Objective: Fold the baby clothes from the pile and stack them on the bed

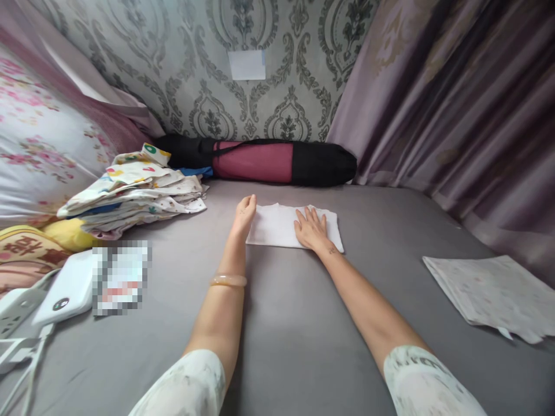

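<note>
A folded white cloth [277,228], a flat rectangle, lies on the grey bed sheet in front of me. My right hand [311,229] rests palm down on its right half, the fingers spread. Against the cloth's left edge, my left hand [245,216] stands on its side with the thumb uppermost. Its other fingers are mostly hidden, so whether they grip the edge does not show. A pale bangle [228,281] circles my left forearm.
A stack of folded printed clothes [143,188] sits at the left. Behind the cloth lies a black and maroon bag [255,162] along the wall. A folded pale garment [494,294] is at the right. A white power bank [71,286] and cables are at the left edge.
</note>
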A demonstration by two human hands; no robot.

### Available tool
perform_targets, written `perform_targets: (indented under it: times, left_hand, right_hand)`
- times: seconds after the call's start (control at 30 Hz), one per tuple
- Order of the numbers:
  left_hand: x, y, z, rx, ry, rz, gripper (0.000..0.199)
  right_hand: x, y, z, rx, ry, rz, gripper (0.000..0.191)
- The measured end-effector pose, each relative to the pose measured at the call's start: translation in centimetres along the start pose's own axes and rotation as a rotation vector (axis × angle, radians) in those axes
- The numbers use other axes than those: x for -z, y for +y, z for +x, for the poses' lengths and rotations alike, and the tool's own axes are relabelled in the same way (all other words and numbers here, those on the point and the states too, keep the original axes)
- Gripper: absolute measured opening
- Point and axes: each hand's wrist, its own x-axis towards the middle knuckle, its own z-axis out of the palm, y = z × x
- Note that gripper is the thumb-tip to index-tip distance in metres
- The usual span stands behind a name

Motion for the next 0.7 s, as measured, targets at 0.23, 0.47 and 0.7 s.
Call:
perform_targets:
  times: [0.23,0.47,0.7]
  left_hand:
    - [1.0,-0.7,0.3,0.226,0.021,-0.254,0.027]
    - [1.3,-1.4,0.9,0.361,0.066,-0.426,0.026]
    - [1.5,-1.8,1.2,0.382,0.073,-0.451,0.028]
  right_hand:
    - [-1.8,-1.7,0.3,0.031,0.024,-0.002,0.056]
    - [-0.9,-2.6,0.7,0.029,-0.022,0.011,0.056]
    - [-1.9,-4.6,1.2,0.083,0.011,0.038,0.056]
